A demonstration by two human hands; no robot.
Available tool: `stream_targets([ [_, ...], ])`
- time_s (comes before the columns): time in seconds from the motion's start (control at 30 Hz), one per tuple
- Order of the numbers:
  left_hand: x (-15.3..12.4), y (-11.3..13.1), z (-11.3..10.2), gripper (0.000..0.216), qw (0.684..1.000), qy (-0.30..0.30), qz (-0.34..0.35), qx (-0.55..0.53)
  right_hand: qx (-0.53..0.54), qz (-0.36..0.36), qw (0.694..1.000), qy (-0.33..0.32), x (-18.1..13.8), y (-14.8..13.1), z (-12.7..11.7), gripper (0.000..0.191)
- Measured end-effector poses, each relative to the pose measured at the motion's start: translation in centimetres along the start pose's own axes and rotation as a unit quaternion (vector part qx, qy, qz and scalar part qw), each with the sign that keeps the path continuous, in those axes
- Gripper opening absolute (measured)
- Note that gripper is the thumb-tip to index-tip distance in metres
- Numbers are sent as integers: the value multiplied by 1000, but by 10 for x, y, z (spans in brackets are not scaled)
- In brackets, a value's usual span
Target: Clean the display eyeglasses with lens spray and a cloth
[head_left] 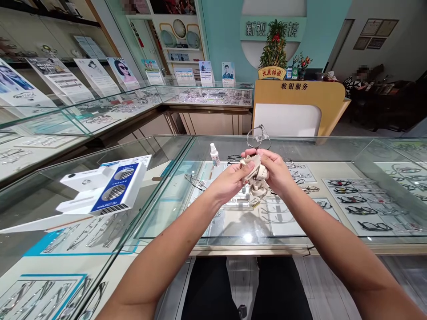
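Both my hands meet above a glass counter. My left hand is closed on a beige cleaning cloth that hangs crumpled between the hands. My right hand is closed around a pair of thin-framed glasses, whose lenses stick up above my fingers, and it also touches the cloth. A small white spray bottle stands upright on the glass just left of my hands. Another pair of dark glasses lies on the counter to the left.
A blue and white display box rests on the left counter. Rows of glasses lie inside the cases. A yellow cashier desk with a potted plant stands behind. A person sits at the far right.
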State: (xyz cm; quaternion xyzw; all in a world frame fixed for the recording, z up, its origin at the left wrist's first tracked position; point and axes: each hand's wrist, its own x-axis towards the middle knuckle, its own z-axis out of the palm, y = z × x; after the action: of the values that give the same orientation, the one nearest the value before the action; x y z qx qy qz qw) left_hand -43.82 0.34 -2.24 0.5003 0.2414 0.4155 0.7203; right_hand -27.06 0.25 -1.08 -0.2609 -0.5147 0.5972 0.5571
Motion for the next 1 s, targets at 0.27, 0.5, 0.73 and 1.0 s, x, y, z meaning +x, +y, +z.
stream_targets([
  [0.27, -4, 2, 11, 60, 997, 55, 39, -27, 11, 16, 1000, 10, 1, 2, 3, 41],
  [0.5, -6, 1, 15, 61, 989, 110, 88, 38, -56, -23, 998, -32, -3, 5, 4, 29],
  [0.73, -3, -1, 12, 61, 981, 139, 126, 40, -48, -27, 998, -36, -6, 2, 10, 36],
  [1.0, -2, 0, 4, 54, 993, 70, 92, 33, 50, 28, 998, -4, 2, 4, 2, 37],
])
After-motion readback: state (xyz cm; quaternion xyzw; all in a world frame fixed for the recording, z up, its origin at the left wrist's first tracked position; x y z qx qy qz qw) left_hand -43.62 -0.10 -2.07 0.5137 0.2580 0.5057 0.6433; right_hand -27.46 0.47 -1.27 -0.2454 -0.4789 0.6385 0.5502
